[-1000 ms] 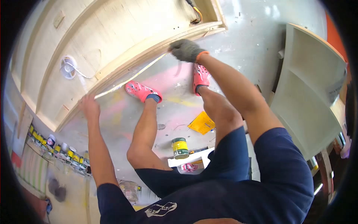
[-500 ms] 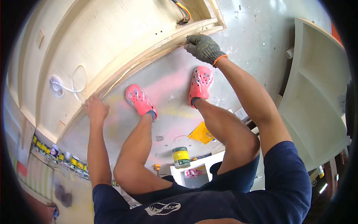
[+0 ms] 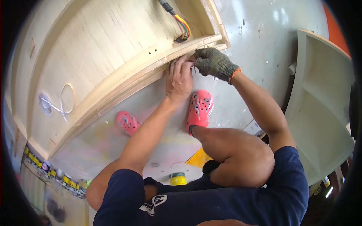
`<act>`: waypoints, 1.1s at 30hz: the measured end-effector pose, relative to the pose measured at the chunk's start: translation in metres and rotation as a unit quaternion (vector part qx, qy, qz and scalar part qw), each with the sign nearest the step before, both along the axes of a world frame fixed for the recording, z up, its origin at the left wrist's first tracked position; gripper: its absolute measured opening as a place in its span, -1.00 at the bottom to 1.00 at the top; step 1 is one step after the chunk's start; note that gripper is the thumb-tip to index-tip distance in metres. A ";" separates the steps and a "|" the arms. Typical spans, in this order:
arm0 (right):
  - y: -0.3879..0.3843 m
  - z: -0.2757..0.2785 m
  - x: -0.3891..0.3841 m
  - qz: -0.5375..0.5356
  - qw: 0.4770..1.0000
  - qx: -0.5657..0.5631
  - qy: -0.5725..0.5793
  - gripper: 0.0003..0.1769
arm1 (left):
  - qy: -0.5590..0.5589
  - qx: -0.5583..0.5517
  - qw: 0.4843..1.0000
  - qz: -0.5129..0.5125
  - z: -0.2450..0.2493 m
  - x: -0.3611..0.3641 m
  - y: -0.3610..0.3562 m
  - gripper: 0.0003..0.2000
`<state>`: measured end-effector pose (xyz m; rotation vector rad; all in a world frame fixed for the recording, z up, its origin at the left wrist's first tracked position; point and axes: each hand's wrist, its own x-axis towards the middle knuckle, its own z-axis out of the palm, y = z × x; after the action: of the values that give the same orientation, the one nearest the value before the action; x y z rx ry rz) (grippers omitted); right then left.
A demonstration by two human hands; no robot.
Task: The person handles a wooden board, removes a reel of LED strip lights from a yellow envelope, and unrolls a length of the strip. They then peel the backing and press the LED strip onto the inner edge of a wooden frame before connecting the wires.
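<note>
A large pale wooden cabinet [image 3: 105, 49] lies open-side-up on the floor. My bare left hand [image 3: 179, 77] rests with its fingers stretched against the cabinet's front rail [image 3: 132, 77], near its right end. My right hand [image 3: 214, 62], in a grey knit glove with an orange cuff, is curled just right of it. Its fingertips meet my left fingers and pinch the end of a thin strip at the rail, and little of that strip shows. A bundle of coloured wires [image 3: 183, 32] comes out of the cabinet just above both hands.
A white reel with a looped lead [image 3: 47, 103] lies inside the cabinet at the left. My feet in pink clogs [image 3: 200, 109] stand on the grey floor. A second pale cabinet [image 3: 324, 98] is at the right. A yellow can [image 3: 176, 179] and a row of small cans [image 3: 56, 175] sit lower left.
My left hand has slid right along the rail from the far left end to meet my right hand. The stretched strip no longer shows, and I have bent lower.
</note>
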<state>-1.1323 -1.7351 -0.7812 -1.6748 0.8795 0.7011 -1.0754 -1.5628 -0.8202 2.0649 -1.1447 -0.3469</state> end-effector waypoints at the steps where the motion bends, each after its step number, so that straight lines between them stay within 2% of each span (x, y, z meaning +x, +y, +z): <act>1: -0.002 -0.002 -0.005 -0.001 0.999 0.021 -0.026 -0.68 | -0.009 0.006 0.999 0.032 -0.005 -0.004 -0.004 -0.77; 3: -0.002 -0.001 -0.015 -0.078 0.991 0.093 -0.061 -0.69 | -0.005 0.005 0.998 0.056 -0.004 -0.005 -0.009 -0.78; 5: -0.002 0.001 -0.021 -0.081 0.989 0.096 -0.081 -0.69 | 0.095 -0.034 0.994 0.035 -0.004 0.002 -0.016 -0.75; 6: -0.003 0.003 -0.023 -0.090 0.986 0.105 -0.097 -0.69 | 0.089 -0.042 0.995 0.034 -0.001 0.004 -0.020 -0.75; 7: -0.004 0.008 -0.027 -0.089 0.986 0.099 -0.104 -0.69 | 0.146 -0.064 0.986 0.054 0.003 0.005 -0.022 -0.77; 8: -0.003 0.016 -0.030 -0.170 0.970 0.136 -0.106 -0.68 | 0.204 -0.086 0.973 0.071 0.007 0.005 -0.022 -0.78; 9: -0.003 0.023 -0.034 -0.251 0.946 0.174 -0.108 -0.68 | 0.199 -0.091 0.974 0.066 0.007 0.005 -0.019 -0.78; 10: -0.005 0.022 -0.041 -0.332 0.920 0.164 -0.129 -0.66 | 0.177 -0.101 0.978 0.035 0.007 0.010 -0.013 -0.82; 11: -0.008 0.015 -0.049 -0.332 0.919 0.161 -0.140 -0.66 | 0.153 -0.112 0.982 0.004 0.008 0.015 -0.008 -0.85; 13: -0.015 0.002 -0.065 -0.274 0.954 0.002 -0.125 -0.63 | 0.154 -0.109 0.982 -0.016 0.017 0.021 0.002 -0.92; 15: -0.003 0.011 -0.054 -0.188 0.982 0.013 -0.016 -0.50 | 0.194 -0.128 0.973 -0.009 0.022 0.025 0.013 -0.91; 17: 0.015 0.017 -0.037 -0.232 0.968 0.091 0.036 -0.42 | 0.184 -0.111 0.976 -0.020 0.030 0.028 0.020 -0.93; 18: 0.023 0.004 -0.033 -0.246 0.964 0.095 0.029 -0.42 | 0.160 -0.111 0.980 -0.027 0.031 0.030 0.023 -0.92; 19: 0.028 -0.017 -0.033 -0.237 0.966 0.101 -0.007 -0.51 | 0.138 -0.114 0.983 -0.033 0.031 0.030 0.023 -0.92; 20: 0.031 -0.024 -0.035 -0.224 0.968 0.104 -0.040 -0.60 | 0.138 -0.112 0.983 -0.042 0.029 0.029 0.022 -0.92; 21: 0.032 -0.027 -0.045 -0.229 0.967 0.104 -0.039 -0.60 | 0.147 -0.111 0.982 -0.040 0.027 0.028 0.021 -0.92; 22: 0.033 -0.029 -0.055 -0.132 0.983 -0.003 -0.130 -0.70 | 0.153 -0.111 0.981 -0.035 0.023 0.027 0.020 -0.91; 23: 0.029 -0.030 -0.062 -0.028 0.969 -0.113 -0.220 -0.76 | 0.150 -0.114 0.981 -0.036 0.019 0.025 0.016 -0.91; 24: 0.019 -0.031 -0.070 -0.073 0.965 -0.058 -0.247 -0.69 | 0.160 -0.119 0.979 -0.042 0.014 0.020 0.011 -0.91; 25: 0.007 -0.032 -0.079 -0.209 0.954 0.078 -0.200 -0.78 | 0.171 -0.123 0.976 -0.048 0.010 0.014 0.007 -0.91; 26: -0.007 -0.011 -0.081 -0.287 0.929 0.136 -0.189 -0.81 | 0.168 -0.123 0.977 -0.050 0.008 0.011 0.001 -0.91; 27: -0.022 0.007 -0.083 -0.361 0.895 0.193 -0.176 -0.80 | 0.118 -0.107 0.985 -0.061 0.007 0.008 -0.007 -0.90; 28: -0.038 0.002 -0.086 -0.371 0.891 0.186 -0.187 -0.75 | 0.068 -0.092 0.991 -0.073 0.006 0.005 -0.015 -0.90; 29: -0.054 -0.003 -0.085 -0.379 0.886 0.179 -0.198 -0.69 | 0.066 -0.092 0.991 -0.075 0.006 0.002 -0.024 -0.90; 31: -0.077 -0.010 -0.073 -0.423 0.843 0.256 -0.215 -0.68 | 0.130 -0.014 0.991 -0.028 0.007 -0.003 -0.041 -0.85; 33: -0.082 -0.013 -0.056 -0.444 0.837 0.234 -0.219 -0.67 | 0.090 0.018 0.996 -0.005 0.006 -0.013 -0.055 -0.86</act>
<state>-1.1886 -1.8171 -0.7941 -0.7737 0.9256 -0.1229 -1.0888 -1.6174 -0.8145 2.0146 -1.0459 -0.5515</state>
